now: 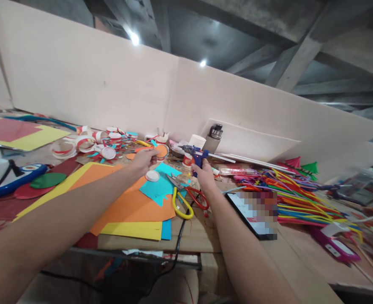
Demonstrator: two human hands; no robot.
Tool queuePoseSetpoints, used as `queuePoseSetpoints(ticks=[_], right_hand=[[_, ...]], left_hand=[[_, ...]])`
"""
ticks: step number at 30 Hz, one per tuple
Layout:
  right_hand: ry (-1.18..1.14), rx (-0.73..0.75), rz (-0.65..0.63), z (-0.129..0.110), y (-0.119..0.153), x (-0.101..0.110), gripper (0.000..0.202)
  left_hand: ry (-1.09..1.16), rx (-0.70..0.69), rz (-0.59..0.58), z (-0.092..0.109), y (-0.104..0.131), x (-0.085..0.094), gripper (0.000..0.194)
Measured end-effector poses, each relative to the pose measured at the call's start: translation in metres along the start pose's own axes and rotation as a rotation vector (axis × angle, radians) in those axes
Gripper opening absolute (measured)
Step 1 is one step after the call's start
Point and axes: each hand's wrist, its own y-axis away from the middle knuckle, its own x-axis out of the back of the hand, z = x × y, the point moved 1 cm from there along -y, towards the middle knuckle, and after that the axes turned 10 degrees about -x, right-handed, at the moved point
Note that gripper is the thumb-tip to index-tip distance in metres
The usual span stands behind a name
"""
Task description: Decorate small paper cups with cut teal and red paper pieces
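Observation:
My left hand [145,161] pinches a small round piece with an orange paper face [161,151], held up above the bench. In my right hand [204,171] is a blue glue gun [199,159], its nozzle pointing left toward the orange piece and a white glue stick [222,158] jutting out behind. The fingers wrap its handle. Below the hands lie scissors with yellow and red handles [182,204], partly over cut turquoise paper [156,190]. On that paper rests a white round lid [152,176].
Orange paper sheets [135,207] cover the bench centre. Several cut paper-cup rings [86,143] crowd the back left. A dark bottle [213,139] stands against the white partition. To the right are a tablet [252,215] and a heap of coloured pipe cleaners [300,202]. A black cable [179,245] hangs over the front edge.

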Motion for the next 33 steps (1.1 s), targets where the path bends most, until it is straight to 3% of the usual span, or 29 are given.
queuePoseSetpoints(ticks=[7, 13, 17, 33], right_hand=[[0.218, 0.126, -0.047, -0.014, 0.015, -0.007, 0.035], [0.509, 0.195, 0.013, -0.016, 0.023, -0.01, 0.036], [0.471, 0.22, -0.061, -0.01, 0.018, -0.012, 0.036], [0.404, 0.207, -0.138, -0.005, 0.015, -0.017, 0.049]], left_hand=[[-0.019, -0.031, -0.006, -0.005, -0.005, 0.007, 0.014], [-0.08, -0.082, -0.045, -0.009, -0.002, 0.009, 0.018], [-0.115, -0.114, -0.064, -0.005, 0.001, 0.009, 0.016], [-0.131, -0.141, -0.086, 0.001, 0.006, 0.005, 0.011]])
